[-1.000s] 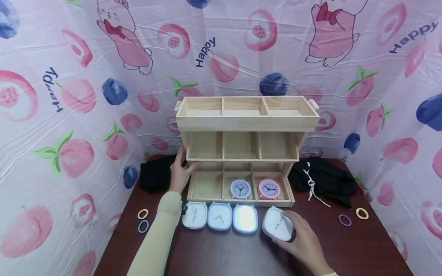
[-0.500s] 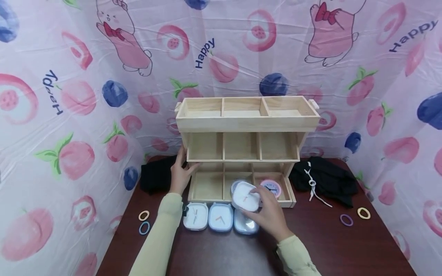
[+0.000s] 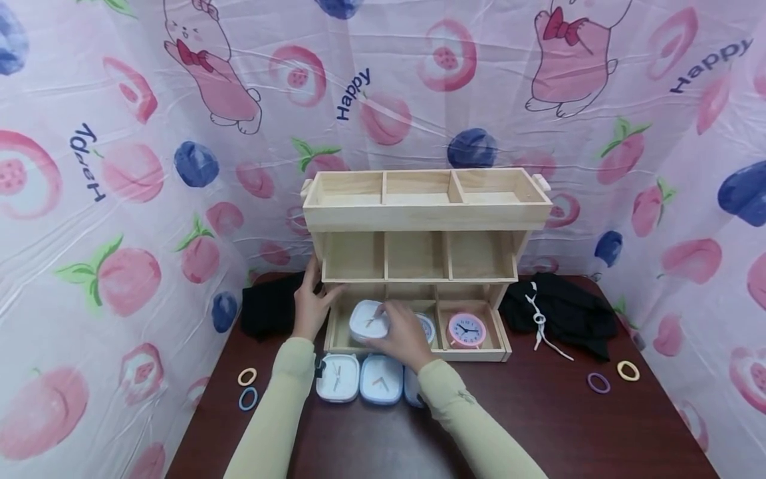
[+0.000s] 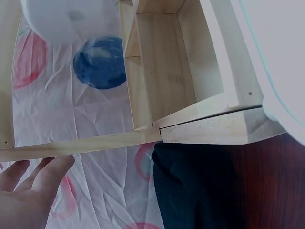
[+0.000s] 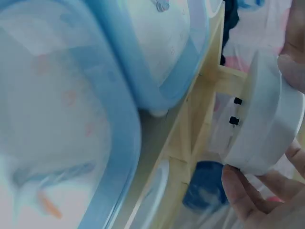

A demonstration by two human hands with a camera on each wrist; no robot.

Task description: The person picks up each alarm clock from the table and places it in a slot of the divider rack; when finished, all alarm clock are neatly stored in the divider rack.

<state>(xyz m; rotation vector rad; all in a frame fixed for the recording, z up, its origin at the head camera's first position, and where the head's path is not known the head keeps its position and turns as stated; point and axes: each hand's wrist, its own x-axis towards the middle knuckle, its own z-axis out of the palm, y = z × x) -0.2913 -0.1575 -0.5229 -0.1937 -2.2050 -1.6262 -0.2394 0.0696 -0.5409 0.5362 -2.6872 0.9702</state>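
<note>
My right hand (image 3: 403,332) holds a square white alarm clock (image 3: 366,320) over the left compartment of the bottom tier of a three-tier wooden organizer (image 3: 426,218). In the right wrist view, fingers and thumb grip the white clock's sides, and its back shows black knobs. My left hand (image 3: 311,306) rests against the organizer's left side; in the left wrist view its straight fingertips touch the wooden side strip (image 4: 95,145). A round pale clock (image 3: 427,327), partly hidden by my right hand, sits in the middle compartment. A round pink clock (image 3: 467,330) stands in the right one.
In front of the organizer stand a white clock (image 3: 337,378), a blue clock (image 3: 381,379) and another blue one (image 3: 411,387) mostly behind my right sleeve. Black cloth (image 3: 269,306) lies left, a black drawstring bag (image 3: 556,316) right. Coloured rings (image 3: 248,398) lie on both sides.
My right hand has carried the white clock from the right end of the row, up and leftward past the middle compartment to over the left one. My left hand stays at the organizer's side.
</note>
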